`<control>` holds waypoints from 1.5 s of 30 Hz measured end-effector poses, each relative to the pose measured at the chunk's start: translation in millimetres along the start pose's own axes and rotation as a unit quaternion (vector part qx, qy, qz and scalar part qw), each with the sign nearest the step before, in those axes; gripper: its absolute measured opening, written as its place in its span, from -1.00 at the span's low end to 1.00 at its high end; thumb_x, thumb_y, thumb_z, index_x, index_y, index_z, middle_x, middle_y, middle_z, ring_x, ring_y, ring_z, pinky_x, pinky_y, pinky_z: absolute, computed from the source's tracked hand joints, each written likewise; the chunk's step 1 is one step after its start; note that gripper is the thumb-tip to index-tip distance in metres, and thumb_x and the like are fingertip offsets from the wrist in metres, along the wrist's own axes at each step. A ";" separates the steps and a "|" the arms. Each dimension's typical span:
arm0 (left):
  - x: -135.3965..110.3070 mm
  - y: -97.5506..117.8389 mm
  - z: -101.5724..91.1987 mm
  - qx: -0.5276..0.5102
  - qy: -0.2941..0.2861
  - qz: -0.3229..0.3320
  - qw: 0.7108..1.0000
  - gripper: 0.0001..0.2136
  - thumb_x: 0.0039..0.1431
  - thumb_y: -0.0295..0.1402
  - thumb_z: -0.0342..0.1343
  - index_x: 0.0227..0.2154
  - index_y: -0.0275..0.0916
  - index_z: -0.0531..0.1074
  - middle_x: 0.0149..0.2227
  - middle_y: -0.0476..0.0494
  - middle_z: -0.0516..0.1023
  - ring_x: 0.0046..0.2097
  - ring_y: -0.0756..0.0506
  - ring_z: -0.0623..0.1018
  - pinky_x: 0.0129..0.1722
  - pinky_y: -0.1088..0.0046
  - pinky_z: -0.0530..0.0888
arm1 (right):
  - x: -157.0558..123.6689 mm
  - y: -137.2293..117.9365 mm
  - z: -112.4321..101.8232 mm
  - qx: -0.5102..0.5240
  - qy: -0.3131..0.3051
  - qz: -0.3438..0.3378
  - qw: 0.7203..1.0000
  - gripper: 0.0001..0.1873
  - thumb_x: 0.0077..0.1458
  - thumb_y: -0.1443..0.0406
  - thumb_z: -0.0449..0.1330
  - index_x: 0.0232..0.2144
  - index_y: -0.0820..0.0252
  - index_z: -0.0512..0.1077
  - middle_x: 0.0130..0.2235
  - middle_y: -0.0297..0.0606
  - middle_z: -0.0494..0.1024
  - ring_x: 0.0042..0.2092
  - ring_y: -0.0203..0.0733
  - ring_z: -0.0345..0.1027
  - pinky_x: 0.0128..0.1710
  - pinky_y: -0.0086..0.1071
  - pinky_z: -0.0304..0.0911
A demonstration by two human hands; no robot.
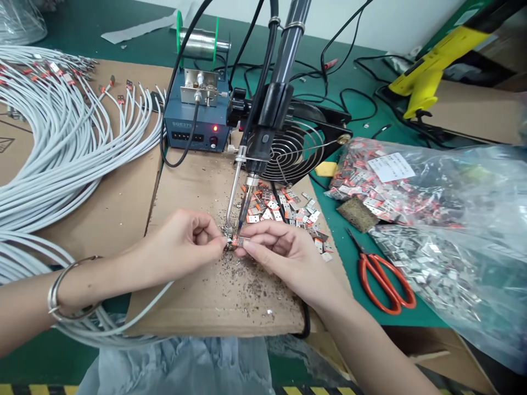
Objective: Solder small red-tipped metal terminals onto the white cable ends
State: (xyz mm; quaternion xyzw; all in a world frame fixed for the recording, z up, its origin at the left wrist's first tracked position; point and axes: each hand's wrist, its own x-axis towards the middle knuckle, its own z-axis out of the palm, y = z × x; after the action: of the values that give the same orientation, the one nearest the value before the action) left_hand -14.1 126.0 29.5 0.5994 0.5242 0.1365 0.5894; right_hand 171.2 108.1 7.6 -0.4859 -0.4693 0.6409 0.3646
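Observation:
My left hand is pinched shut on the end of a white cable that trails back under my wrist. My right hand pinches a small red and silver connector against that cable end. Both meet just below the tip of a fixed soldering iron and its solder feed tube, over a cardboard sheet speckled with solder bits. A loose heap of the same connectors lies right behind my right hand.
A blue soldering station with a solder spool stands at the back, a black fan beside it. White cable bundles fill the left. Red scissors, connector bags and a yellow glue gun lie right.

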 end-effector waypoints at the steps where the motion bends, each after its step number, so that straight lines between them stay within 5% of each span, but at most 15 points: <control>1: 0.5 0.5 0.0 -0.008 -0.001 -0.002 1.000 -0.94 -0.03 -0.44 0.06 -0.54 -0.28 0.39 -0.69 0.15 0.20 -0.65 0.10 0.21 -0.70 0.64 0.20 | 0.2 -0.1 0.0 0.003 0.000 0.002 1.000 -0.87 -0.10 0.31 0.32 -0.41 0.18 0.48 -0.51 -0.30 0.61 -0.42 -0.31 0.50 -0.42 -0.50 0.35; 11: 2.4 4.7 -0.9 -0.077 -0.007 -0.027 0.997 -0.90 -0.03 -0.46 0.09 -0.60 -0.27 0.33 -0.76 0.17 0.23 -0.73 0.13 0.24 -0.78 0.70 0.16 | 1.0 -0.1 -0.4 0.003 0.006 0.003 1.000 -0.84 -0.07 0.25 0.31 -0.40 0.19 0.48 -0.46 -0.25 0.63 -0.49 -0.31 0.45 -0.68 -0.52 0.12; 34: 2.3 5.1 -0.8 -0.087 -0.005 -0.037 0.995 -0.84 0.05 -0.42 0.09 -0.59 -0.29 0.32 -0.79 0.19 0.23 -0.75 0.17 0.22 -0.79 0.78 0.16 | 0.7 1.8 -3.0 0.055 -0.013 -0.014 0.998 -0.92 -0.06 0.37 0.30 -0.41 0.22 0.50 -0.49 -0.27 0.64 -0.56 -0.43 0.40 -0.69 -0.58 0.04; 45: 3.0 7.0 0.7 -0.059 0.015 -0.061 0.996 -0.84 0.05 -0.43 0.09 -0.60 -0.29 0.30 -0.79 0.19 0.23 -0.75 0.17 0.24 -0.79 0.77 0.19 | 3.2 0.5 0.5 0.045 0.003 -0.008 0.999 -0.94 -0.08 0.39 0.28 -0.44 0.23 0.49 -0.51 -0.30 0.63 -0.67 -0.51 0.22 -0.72 -0.57 -0.07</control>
State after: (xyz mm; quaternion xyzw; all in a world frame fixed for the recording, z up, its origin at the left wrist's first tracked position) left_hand -9.1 129.7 33.9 0.5289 0.5592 0.1397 0.6229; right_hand 169.9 110.8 6.2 -0.4673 -0.4431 0.6565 0.3927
